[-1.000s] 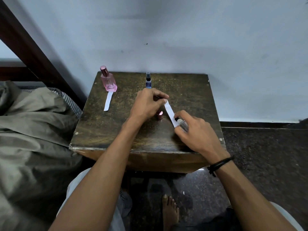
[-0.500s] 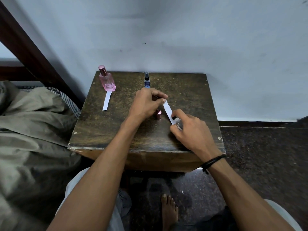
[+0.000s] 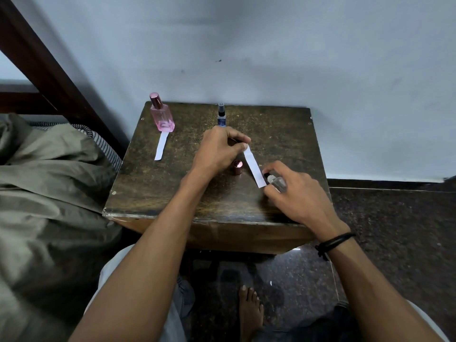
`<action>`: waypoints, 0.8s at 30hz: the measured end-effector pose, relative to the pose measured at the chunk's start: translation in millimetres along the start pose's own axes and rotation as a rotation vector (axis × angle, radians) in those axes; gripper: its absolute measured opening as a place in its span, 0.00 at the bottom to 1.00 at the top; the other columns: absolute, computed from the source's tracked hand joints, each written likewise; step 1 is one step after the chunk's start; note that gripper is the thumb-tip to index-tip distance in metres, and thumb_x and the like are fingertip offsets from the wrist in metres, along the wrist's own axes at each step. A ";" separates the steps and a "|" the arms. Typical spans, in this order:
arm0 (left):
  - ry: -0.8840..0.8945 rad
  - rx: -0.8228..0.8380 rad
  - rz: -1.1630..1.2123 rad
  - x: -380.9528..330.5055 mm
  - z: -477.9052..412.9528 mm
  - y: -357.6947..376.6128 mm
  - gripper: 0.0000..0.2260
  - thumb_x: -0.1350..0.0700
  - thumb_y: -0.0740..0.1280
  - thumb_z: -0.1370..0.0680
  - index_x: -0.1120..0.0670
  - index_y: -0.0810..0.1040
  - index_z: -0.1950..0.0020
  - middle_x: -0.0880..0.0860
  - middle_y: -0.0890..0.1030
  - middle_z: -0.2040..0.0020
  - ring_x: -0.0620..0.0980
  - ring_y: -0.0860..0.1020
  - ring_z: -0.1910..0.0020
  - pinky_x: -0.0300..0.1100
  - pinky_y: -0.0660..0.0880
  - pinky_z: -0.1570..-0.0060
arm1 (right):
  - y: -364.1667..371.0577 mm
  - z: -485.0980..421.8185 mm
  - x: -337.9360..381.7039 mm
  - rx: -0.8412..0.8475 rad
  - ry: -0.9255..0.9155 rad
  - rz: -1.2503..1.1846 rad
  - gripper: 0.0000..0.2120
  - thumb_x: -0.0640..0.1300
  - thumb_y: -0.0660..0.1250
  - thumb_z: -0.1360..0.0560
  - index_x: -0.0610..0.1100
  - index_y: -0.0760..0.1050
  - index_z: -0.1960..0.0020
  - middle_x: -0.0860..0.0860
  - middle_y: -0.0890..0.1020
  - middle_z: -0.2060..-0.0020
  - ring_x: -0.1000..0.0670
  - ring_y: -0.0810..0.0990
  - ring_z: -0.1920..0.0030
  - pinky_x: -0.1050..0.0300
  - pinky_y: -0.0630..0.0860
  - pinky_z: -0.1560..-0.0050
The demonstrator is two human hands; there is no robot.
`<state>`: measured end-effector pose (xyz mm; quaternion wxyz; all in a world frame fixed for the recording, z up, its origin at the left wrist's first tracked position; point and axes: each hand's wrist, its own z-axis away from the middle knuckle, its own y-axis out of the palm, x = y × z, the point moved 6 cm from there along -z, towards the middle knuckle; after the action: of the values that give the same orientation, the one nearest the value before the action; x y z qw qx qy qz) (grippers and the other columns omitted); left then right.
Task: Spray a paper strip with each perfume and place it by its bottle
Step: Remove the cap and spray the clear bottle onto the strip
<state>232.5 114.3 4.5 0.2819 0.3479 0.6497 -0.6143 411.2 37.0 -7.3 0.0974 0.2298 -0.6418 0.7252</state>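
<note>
My left hand (image 3: pixel 218 150) pinches the upper end of a white paper strip (image 3: pixel 254 167) above the middle of the wooden table (image 3: pixel 153 183). My right hand (image 3: pixel 294 193) grips a small clear perfume bottle (image 3: pixel 277 182), its nozzle right at the strip's lower end. A pink-gold cap (image 3: pixel 237 167) stands on the table between my hands. At the far left stands a pink perfume bottle (image 3: pixel 161 114) with another paper strip (image 3: pixel 161 145) lying in front of it. A slim blue spray bottle (image 3: pixel 221 114) stands at the back centre, just beyond my left hand.
The table stands against a pale wall (image 3: pixel 271 45). A bed with crumpled olive bedding (image 3: pixel 44 188) and a dark wooden frame (image 3: pixel 49 65) lies to the left. Dark speckled floor (image 3: pixel 394 230) is to the right; my bare foot (image 3: pixel 250 314) is under the table's front edge.
My right hand has shifted slightly right with the clear bottle, uncovering the strip's lower end. My left hand still holds the strip's top.
</note>
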 end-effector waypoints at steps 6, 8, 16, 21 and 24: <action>-0.033 0.002 0.062 3.3 0.4 0.9 0.05 0.61 0.74 0.24 0.54 0.87 0.50 0.40 0.83 0.61 0.45 0.84 0.58 0.48 0.83 0.51 | 9.1 0.8 9.0 -0.014 -0.038 0.055 0.12 0.55 0.62 0.22 0.58 0.68 0.39 0.50 0.78 0.56 0.40 0.78 0.58 0.49 0.74 0.60; -0.061 0.006 0.102 6.4 -0.1 2.2 0.05 0.62 0.74 0.25 0.54 0.87 0.51 0.45 0.84 0.62 0.48 0.85 0.60 0.53 0.84 0.54 | 9.4 0.8 9.3 -0.030 -0.027 0.067 0.12 0.55 0.62 0.22 0.58 0.68 0.39 0.51 0.76 0.57 0.40 0.78 0.57 0.49 0.74 0.59; -0.051 0.013 0.084 3.6 2.1 1.5 0.06 0.61 0.74 0.24 0.54 0.87 0.50 0.43 0.84 0.60 0.46 0.85 0.57 0.50 0.83 0.51 | 10.9 -1.3 9.4 -0.060 -0.007 0.056 0.11 0.54 0.63 0.22 0.55 0.69 0.41 0.51 0.75 0.61 0.41 0.75 0.61 0.50 0.69 0.62; -0.038 0.036 0.056 -1.1 1.5 2.5 0.06 0.61 0.74 0.24 0.54 0.87 0.49 0.45 0.84 0.59 0.46 0.85 0.58 0.43 0.82 0.52 | 10.5 -1.6 10.5 -0.141 -0.034 -0.084 0.13 0.49 0.63 0.22 0.56 0.70 0.37 0.54 0.78 0.58 0.46 0.75 0.61 0.51 0.68 0.62; -0.055 0.081 0.077 -2.6 5.1 5.1 0.04 0.62 0.74 0.24 0.56 0.86 0.50 0.51 0.86 0.62 0.54 0.85 0.65 0.45 0.84 0.62 | 12.4 -7.3 13.1 -0.171 -0.057 -0.113 0.15 0.48 0.62 0.21 0.55 0.69 0.35 0.53 0.79 0.53 0.48 0.77 0.58 0.53 0.69 0.61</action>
<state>237.8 109.0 3.1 0.3089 0.3669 0.6025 -0.6379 392.8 40.2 -12.9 0.1391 0.2771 -0.6900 0.6540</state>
